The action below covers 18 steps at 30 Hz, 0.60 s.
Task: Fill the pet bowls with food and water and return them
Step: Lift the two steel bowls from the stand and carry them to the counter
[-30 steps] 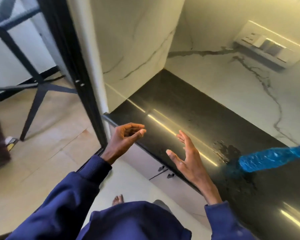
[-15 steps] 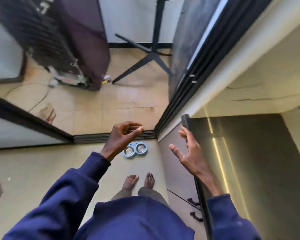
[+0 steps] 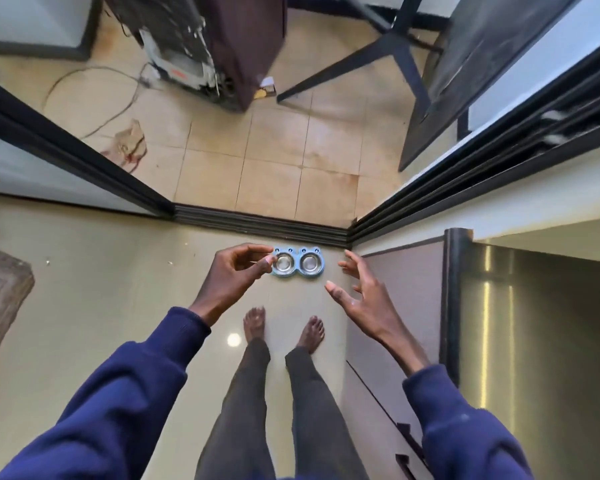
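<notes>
Blue double pet feeder [image 3: 297,269] with two steel bowls sits on the floor beside the door track [image 3: 257,225]; left hand [image 3: 234,277] loosely curled, right hand [image 3: 364,301] spread, both empty

One blue stand [image 3: 298,252] lay on the floor [image 3: 118,271] and held two steel bowls [image 3: 310,263]. Two hands showed, the left hand [image 3: 234,278] and the right hand [image 3: 364,299], in two blue sleeves [image 3: 118,393]. Two bare feet [image 3: 254,322] stood below. There were one counter [image 3: 534,341], two handles [image 3: 407,432], one cable [image 3: 94,98] and one rag [image 3: 130,142].
</notes>
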Each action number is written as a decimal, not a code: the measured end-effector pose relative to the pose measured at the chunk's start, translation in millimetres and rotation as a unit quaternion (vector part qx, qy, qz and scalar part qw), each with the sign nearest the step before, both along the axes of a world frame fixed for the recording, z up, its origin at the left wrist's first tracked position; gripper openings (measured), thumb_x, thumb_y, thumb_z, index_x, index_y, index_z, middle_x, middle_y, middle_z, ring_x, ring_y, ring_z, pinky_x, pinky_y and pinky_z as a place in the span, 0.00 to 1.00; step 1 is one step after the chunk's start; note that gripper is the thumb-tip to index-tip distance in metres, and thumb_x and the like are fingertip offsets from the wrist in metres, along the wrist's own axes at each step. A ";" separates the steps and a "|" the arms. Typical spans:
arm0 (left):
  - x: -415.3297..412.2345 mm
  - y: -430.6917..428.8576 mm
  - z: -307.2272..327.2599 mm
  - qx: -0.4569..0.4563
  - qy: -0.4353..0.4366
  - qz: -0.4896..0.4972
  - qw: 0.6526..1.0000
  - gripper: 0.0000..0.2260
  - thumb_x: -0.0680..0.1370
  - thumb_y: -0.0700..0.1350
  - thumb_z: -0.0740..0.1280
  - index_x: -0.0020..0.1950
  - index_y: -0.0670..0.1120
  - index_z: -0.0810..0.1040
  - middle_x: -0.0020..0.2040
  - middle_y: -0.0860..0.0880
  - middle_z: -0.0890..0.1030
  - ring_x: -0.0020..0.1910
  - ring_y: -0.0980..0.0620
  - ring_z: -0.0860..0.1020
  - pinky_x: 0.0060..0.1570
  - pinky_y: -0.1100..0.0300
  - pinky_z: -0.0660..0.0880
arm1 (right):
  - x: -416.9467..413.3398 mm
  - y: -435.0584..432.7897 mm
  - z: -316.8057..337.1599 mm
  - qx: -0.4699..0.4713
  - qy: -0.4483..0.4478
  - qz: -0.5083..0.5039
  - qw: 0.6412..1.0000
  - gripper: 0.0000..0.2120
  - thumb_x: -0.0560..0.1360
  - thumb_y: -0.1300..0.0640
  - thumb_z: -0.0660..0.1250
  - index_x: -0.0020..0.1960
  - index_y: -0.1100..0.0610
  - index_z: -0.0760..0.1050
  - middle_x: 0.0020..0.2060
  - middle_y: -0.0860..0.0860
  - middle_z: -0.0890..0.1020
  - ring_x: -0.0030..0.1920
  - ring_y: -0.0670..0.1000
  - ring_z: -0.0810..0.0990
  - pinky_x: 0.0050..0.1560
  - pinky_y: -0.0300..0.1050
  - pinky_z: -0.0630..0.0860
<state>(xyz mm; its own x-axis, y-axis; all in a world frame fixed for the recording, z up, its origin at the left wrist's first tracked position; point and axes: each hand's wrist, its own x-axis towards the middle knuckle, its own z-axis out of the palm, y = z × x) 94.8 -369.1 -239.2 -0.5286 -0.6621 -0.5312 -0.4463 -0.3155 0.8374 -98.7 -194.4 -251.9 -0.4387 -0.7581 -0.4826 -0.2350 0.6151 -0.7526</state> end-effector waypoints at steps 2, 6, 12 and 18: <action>-5.0 -9.8 -44.6 0.018 -0.019 -0.004 1.000 0.09 0.78 0.44 0.72 0.58 0.47 0.83 0.51 0.46 0.87 0.51 0.46 0.86 0.57 0.48 0.80 | -0.8 -9.5 -43.8 0.018 -0.020 -0.021 0.999 0.34 0.76 0.49 0.72 0.77 0.51 0.61 0.68 0.49 0.76 0.66 0.43 0.74 0.67 0.50 0.74; -18.4 -22.7 -142.3 0.046 -0.038 -0.011 0.998 0.07 0.78 0.44 0.72 0.55 0.49 0.84 0.50 0.44 0.87 0.52 0.43 0.86 0.56 0.48 0.80 | -4.7 -23.3 -139.3 0.036 -0.029 -0.065 0.997 0.33 0.76 0.51 0.73 0.76 0.55 0.63 0.67 0.53 0.77 0.64 0.46 0.76 0.64 0.50 0.77; -40.6 -19.6 -333.5 0.094 -0.084 0.003 0.992 0.07 0.77 0.42 0.74 0.54 0.43 0.84 0.47 0.41 0.87 0.50 0.44 0.86 0.54 0.50 0.81 | -16.0 -26.3 -329.9 0.080 -0.035 -0.131 0.988 0.26 0.76 0.57 0.73 0.71 0.57 0.70 0.57 0.48 0.80 0.58 0.47 0.80 0.58 0.40 0.77; -36.9 -1.7 -503.2 0.135 -0.127 0.077 0.980 0.05 0.76 0.39 0.74 0.51 0.41 0.84 0.49 0.39 0.86 0.47 0.46 0.85 0.54 0.50 0.81 | -19.9 -9.5 -502.2 0.128 -0.045 -0.195 0.971 0.18 0.76 0.59 0.71 0.65 0.57 0.76 0.52 0.51 0.84 0.53 0.48 0.83 0.48 0.32 0.79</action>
<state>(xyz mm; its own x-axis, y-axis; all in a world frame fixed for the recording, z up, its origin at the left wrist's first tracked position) 57.8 -370.8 -742.3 -0.2616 -0.5406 -0.7995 -0.5589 -0.5905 0.5822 -118.6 -203.9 -754.1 -0.6163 -0.3922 -0.6829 0.1132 0.8140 -0.5697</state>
